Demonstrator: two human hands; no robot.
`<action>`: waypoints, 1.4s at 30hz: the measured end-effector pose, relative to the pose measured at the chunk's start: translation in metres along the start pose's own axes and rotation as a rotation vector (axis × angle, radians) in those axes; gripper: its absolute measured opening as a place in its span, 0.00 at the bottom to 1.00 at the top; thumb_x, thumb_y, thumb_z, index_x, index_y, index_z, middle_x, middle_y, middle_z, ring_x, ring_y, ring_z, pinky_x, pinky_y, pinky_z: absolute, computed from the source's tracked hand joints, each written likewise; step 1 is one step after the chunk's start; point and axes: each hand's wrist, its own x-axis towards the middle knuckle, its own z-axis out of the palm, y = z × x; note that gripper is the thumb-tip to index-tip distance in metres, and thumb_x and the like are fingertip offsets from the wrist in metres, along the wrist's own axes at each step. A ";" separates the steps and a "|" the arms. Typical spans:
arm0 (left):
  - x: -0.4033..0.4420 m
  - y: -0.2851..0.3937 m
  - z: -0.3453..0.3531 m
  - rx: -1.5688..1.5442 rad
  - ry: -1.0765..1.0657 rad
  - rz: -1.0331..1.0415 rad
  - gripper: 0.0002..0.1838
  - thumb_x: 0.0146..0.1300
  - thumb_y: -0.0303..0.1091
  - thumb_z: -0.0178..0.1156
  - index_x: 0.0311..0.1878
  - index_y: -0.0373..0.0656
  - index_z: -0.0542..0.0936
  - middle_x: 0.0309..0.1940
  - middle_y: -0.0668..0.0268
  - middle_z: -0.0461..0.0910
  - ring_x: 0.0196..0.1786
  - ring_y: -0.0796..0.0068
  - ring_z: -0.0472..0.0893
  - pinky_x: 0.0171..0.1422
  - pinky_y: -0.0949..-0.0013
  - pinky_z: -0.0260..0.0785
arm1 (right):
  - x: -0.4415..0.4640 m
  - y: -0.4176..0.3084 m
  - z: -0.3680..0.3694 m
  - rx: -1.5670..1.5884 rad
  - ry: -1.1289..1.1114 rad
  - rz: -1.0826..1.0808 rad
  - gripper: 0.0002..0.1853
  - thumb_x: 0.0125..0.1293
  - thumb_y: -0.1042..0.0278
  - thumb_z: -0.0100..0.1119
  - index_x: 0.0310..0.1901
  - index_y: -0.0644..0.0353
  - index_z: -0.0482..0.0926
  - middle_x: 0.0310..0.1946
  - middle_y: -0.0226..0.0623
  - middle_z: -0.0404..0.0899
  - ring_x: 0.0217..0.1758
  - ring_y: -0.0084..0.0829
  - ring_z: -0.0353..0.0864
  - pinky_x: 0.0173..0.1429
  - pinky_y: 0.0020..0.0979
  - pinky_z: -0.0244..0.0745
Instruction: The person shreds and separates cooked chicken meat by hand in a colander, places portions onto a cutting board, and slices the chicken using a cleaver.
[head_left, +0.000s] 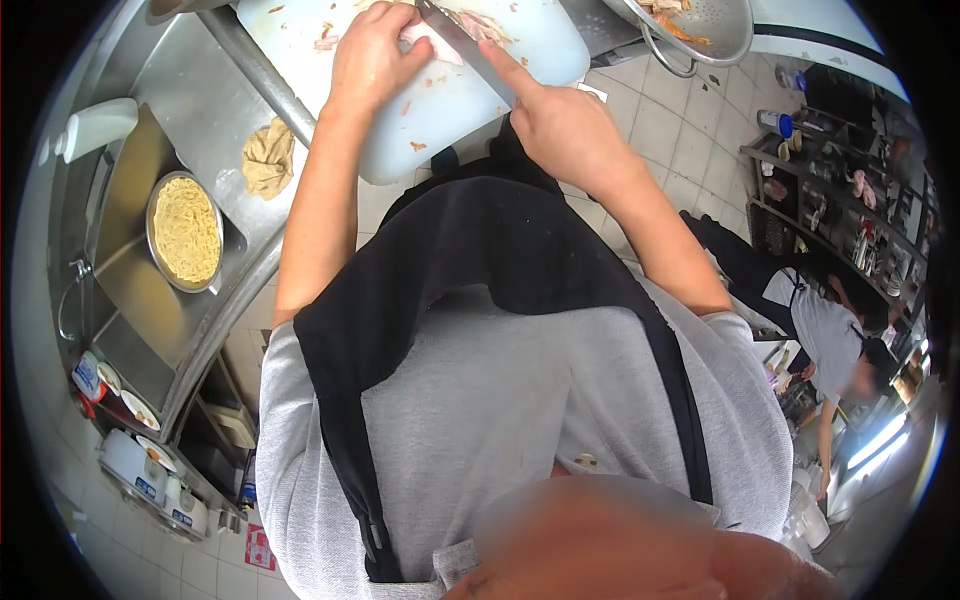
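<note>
On the white cutting board (400,140), my left hand (378,55) has its fingers curled over a pale piece of meat (440,48), holding it down. My right hand (575,135) grips a kitchen knife (470,52), with the index finger stretched along the blade. The blade lies slantwise beside the meat, close to my left fingertips. More pinkish meat (482,27) sits on the far side of the blade. Small scraps are scattered over the board. The knife's handle is hidden inside my right hand.
A metal colander (735,25) with food in it stands at the upper right. To the left, a steel counter carries a crumpled tan cloth (268,160), and a pan of yellowish food (187,232) stands by the sink. Another person (820,325) works near shelves at the right.
</note>
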 end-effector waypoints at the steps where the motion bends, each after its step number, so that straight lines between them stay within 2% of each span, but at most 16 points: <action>1: 0.000 0.000 0.000 0.008 0.007 0.005 0.16 0.52 0.30 0.69 0.46 0.38 0.84 0.41 0.52 0.80 0.46 0.48 0.82 0.52 0.54 0.75 | 0.001 0.001 0.002 -0.001 -0.002 -0.001 0.40 0.69 0.73 0.54 0.82 0.36 0.59 0.26 0.52 0.83 0.31 0.55 0.85 0.42 0.53 0.80; 4: 0.000 0.002 -0.002 0.018 0.010 0.003 0.16 0.52 0.30 0.69 0.45 0.38 0.84 0.41 0.52 0.80 0.45 0.49 0.82 0.51 0.55 0.76 | 0.011 0.008 0.019 0.035 0.018 -0.014 0.39 0.70 0.72 0.54 0.82 0.36 0.59 0.26 0.51 0.84 0.31 0.54 0.85 0.42 0.52 0.80; 6: -0.001 -0.001 0.001 0.021 0.004 0.008 0.15 0.52 0.30 0.68 0.45 0.38 0.84 0.40 0.52 0.80 0.45 0.49 0.82 0.51 0.55 0.76 | 0.033 0.017 0.043 0.012 0.139 -0.058 0.39 0.70 0.72 0.54 0.82 0.34 0.59 0.26 0.51 0.84 0.31 0.55 0.85 0.42 0.52 0.80; 8: -0.001 -0.017 0.007 0.077 -0.034 0.061 0.17 0.59 0.37 0.72 0.49 0.41 0.84 0.44 0.60 0.83 0.47 0.60 0.84 0.55 0.61 0.77 | 0.047 0.019 0.039 0.027 0.136 -0.042 0.40 0.70 0.71 0.54 0.82 0.34 0.59 0.26 0.51 0.84 0.31 0.55 0.85 0.43 0.52 0.80; 14: -0.006 -0.013 0.006 -0.002 0.031 0.028 0.16 0.59 0.38 0.71 0.47 0.40 0.83 0.43 0.60 0.83 0.46 0.61 0.83 0.54 0.61 0.77 | 0.025 0.011 0.009 0.005 0.090 0.004 0.39 0.70 0.72 0.54 0.82 0.33 0.59 0.25 0.50 0.83 0.29 0.54 0.84 0.41 0.51 0.80; 18: -0.002 -0.011 0.002 0.047 -0.002 0.032 0.16 0.60 0.38 0.70 0.47 0.39 0.83 0.43 0.60 0.83 0.46 0.61 0.83 0.54 0.61 0.77 | 0.009 0.004 0.005 0.025 0.058 -0.019 0.40 0.70 0.73 0.54 0.82 0.35 0.60 0.25 0.52 0.83 0.28 0.55 0.84 0.40 0.52 0.79; 20: 0.000 -0.003 0.001 -0.032 0.031 -0.018 0.14 0.53 0.30 0.67 0.44 0.36 0.83 0.39 0.51 0.80 0.44 0.49 0.81 0.51 0.54 0.75 | 0.007 0.003 0.005 0.029 0.055 -0.034 0.40 0.69 0.73 0.54 0.82 0.35 0.60 0.25 0.52 0.83 0.29 0.55 0.84 0.40 0.52 0.80; 27: 0.001 -0.004 0.002 -0.020 0.005 -0.038 0.14 0.52 0.29 0.67 0.42 0.34 0.82 0.40 0.50 0.79 0.44 0.47 0.80 0.52 0.53 0.74 | 0.009 0.007 0.013 0.059 0.027 -0.021 0.40 0.69 0.73 0.54 0.82 0.35 0.60 0.28 0.53 0.84 0.32 0.57 0.85 0.44 0.54 0.80; 29: 0.000 -0.008 0.007 0.053 0.068 0.044 0.08 0.59 0.31 0.65 0.37 0.37 0.81 0.32 0.57 0.80 0.36 0.58 0.80 0.43 0.60 0.74 | 0.027 0.010 0.032 0.052 0.076 -0.043 0.40 0.69 0.72 0.54 0.82 0.34 0.59 0.29 0.53 0.85 0.34 0.57 0.85 0.46 0.54 0.80; 30: -0.001 -0.010 0.008 0.053 0.065 0.047 0.08 0.59 0.31 0.65 0.37 0.37 0.81 0.32 0.57 0.80 0.36 0.58 0.80 0.43 0.60 0.74 | 0.037 0.013 0.036 0.047 0.108 -0.056 0.40 0.69 0.72 0.54 0.82 0.33 0.59 0.29 0.53 0.85 0.34 0.57 0.85 0.46 0.54 0.80; 32: 0.001 -0.017 0.006 0.066 -0.051 0.026 0.15 0.61 0.37 0.70 0.47 0.39 0.83 0.43 0.59 0.83 0.46 0.61 0.84 0.54 0.62 0.77 | 0.057 0.019 0.041 0.056 0.143 -0.063 0.40 0.70 0.71 0.53 0.82 0.31 0.58 0.30 0.52 0.85 0.35 0.55 0.86 0.47 0.54 0.80; 37: -0.009 -0.031 0.012 -0.011 0.059 0.055 0.13 0.61 0.35 0.70 0.46 0.38 0.83 0.42 0.59 0.84 0.46 0.61 0.84 0.53 0.62 0.77 | 0.038 0.011 0.021 0.055 0.091 0.002 0.40 0.70 0.71 0.53 0.82 0.30 0.59 0.29 0.50 0.85 0.35 0.54 0.86 0.46 0.53 0.80; 42: -0.008 -0.034 0.017 -0.003 0.105 0.069 0.13 0.61 0.34 0.70 0.45 0.38 0.84 0.42 0.59 0.84 0.45 0.61 0.85 0.52 0.63 0.78 | 0.008 0.006 0.010 -0.016 0.058 -0.023 0.40 0.69 0.72 0.55 0.81 0.32 0.60 0.25 0.51 0.84 0.29 0.54 0.85 0.40 0.52 0.80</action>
